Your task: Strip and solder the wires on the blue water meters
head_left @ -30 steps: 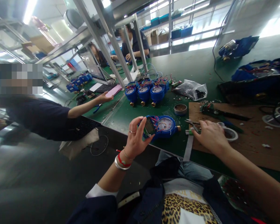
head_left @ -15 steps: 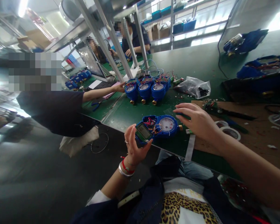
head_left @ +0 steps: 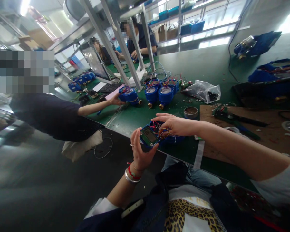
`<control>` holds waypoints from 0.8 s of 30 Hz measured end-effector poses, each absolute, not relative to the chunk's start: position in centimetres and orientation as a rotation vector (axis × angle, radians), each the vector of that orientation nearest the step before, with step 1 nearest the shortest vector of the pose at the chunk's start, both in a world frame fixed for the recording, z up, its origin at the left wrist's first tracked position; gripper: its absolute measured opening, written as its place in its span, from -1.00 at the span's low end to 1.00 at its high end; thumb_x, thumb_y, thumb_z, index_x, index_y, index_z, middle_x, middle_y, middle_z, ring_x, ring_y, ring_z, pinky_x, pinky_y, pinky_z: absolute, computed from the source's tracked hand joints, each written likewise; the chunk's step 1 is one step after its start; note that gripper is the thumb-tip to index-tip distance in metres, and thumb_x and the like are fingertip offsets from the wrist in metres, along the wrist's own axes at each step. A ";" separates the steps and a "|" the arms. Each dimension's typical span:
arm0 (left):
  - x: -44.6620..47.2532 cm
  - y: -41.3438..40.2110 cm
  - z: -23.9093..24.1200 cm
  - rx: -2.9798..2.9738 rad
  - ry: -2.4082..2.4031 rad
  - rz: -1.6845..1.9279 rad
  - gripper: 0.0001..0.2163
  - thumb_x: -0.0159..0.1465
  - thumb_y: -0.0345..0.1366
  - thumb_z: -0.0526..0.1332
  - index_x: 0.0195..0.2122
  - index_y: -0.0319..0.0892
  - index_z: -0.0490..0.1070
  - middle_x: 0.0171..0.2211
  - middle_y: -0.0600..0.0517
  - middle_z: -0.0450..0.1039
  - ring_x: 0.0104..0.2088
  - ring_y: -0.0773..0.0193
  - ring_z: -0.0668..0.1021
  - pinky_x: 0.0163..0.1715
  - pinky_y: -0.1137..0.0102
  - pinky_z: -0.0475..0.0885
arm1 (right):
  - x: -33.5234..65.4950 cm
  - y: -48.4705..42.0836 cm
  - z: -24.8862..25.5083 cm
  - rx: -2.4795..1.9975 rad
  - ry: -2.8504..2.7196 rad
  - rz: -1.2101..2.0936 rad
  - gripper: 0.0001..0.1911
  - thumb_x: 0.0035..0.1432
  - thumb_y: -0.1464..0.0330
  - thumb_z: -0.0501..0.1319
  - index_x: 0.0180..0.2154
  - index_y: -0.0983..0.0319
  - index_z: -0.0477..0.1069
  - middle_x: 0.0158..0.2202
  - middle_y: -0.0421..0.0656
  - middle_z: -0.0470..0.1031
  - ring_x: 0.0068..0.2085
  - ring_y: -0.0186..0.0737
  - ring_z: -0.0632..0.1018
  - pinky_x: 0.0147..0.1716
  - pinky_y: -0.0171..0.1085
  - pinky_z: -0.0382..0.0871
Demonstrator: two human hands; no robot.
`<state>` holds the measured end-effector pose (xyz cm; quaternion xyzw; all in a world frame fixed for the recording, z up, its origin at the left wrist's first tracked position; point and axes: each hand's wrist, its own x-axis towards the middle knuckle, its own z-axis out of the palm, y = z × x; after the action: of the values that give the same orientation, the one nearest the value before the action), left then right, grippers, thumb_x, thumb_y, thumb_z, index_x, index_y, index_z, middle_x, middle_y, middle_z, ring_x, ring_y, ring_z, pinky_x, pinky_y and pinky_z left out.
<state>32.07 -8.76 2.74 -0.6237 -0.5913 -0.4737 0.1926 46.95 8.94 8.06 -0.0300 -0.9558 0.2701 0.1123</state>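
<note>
Display module [head_left: 149,136] in the head view is clamped at its edges between the fingers and thumb of the left hand [head_left: 142,154], with the screen facing up toward the camera. Dark marks appear on the screen; they are too small to read. The module is located at the front edge of the green worktable [head_left: 125,120], adjoining the open housing of a blue meter [head_left: 176,140]. The meter lies on the table, its round dial end mostly covered by the right hand [head_left: 175,125].

The right hand is positioned over the housing, palm down, with the fingers bent among thin coloured wires [head_left: 155,124]. Whether its fingertips are closed on a wire cannot be told.

Beyond the hands, two blue meters [head_left: 158,92] stand side by side, wires exposed at the top; the print on their dials is illegible at this size. To their left, a co-worker's hand [head_left: 118,100] touches a separate blue meter [head_left: 130,96], near a pink sheet [head_left: 113,93].

A round tin [head_left: 190,111] is located just beside the cardboard sheet [head_left: 214,149], behind the right forearm. A clear bag [head_left: 204,91] containing black parts lies farther back. Yellow lettering on the wearer's shirt [head_left: 180,214] is too indistinct to read.
</note>
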 end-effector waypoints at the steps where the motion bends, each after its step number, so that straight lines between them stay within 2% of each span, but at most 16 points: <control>1: 32.1 -8.7 2.8 -1.754 -1.666 -1.333 -0.18 0.09 -0.22 0.38 0.29 -0.20 -0.05 0.14 -0.27 0.23 0.16 -0.04 0.32 0.11 -0.01 0.32 | 46.9 8.9 8.1 -0.091 -2.805 0.807 -0.82 0.09 0.40 0.32 -0.24 0.07 0.60 0.26 -0.22 0.21 0.30 0.06 0.12 0.25 0.09 0.03; 13: 31.7 -8.5 3.2 -1.767 -1.722 -1.316 -0.26 0.12 -0.19 0.35 0.26 -0.19 0.02 0.13 -0.25 0.24 0.16 -0.02 0.33 0.13 0.00 0.30 | 46.8 8.8 8.6 -0.071 -2.825 0.799 -0.84 0.10 0.35 0.31 -0.22 0.09 0.59 0.20 -0.18 0.28 0.23 -0.03 0.26 0.23 -0.02 0.09; 19: 31.2 -8.4 3.0 -1.754 -1.802 -1.405 -0.26 0.11 -0.22 0.36 0.26 -0.16 0.02 0.14 -0.25 0.23 0.18 -0.02 0.31 0.16 0.01 0.27 | 47.0 9.0 7.6 -0.129 -2.678 0.794 -0.88 0.17 0.36 0.24 -0.28 0.15 0.57 0.10 -0.15 0.41 0.17 -0.08 0.35 0.22 -0.03 0.12; 24: 30.7 -8.4 2.4 -1.709 -1.913 -1.472 -0.30 0.13 -0.21 0.35 0.25 -0.14 0.06 0.15 -0.22 0.22 0.19 0.00 0.31 0.18 0.03 0.24 | 47.5 8.3 7.0 -0.223 -2.544 0.806 -0.90 0.14 0.43 0.21 -0.33 0.21 0.51 0.03 -0.11 0.46 0.11 -0.15 0.42 0.16 -0.12 0.26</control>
<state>30.69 -8.38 2.43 -0.5755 -0.6439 -0.4957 0.0918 47.53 8.33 6.97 -0.0812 -0.9245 0.2931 0.2299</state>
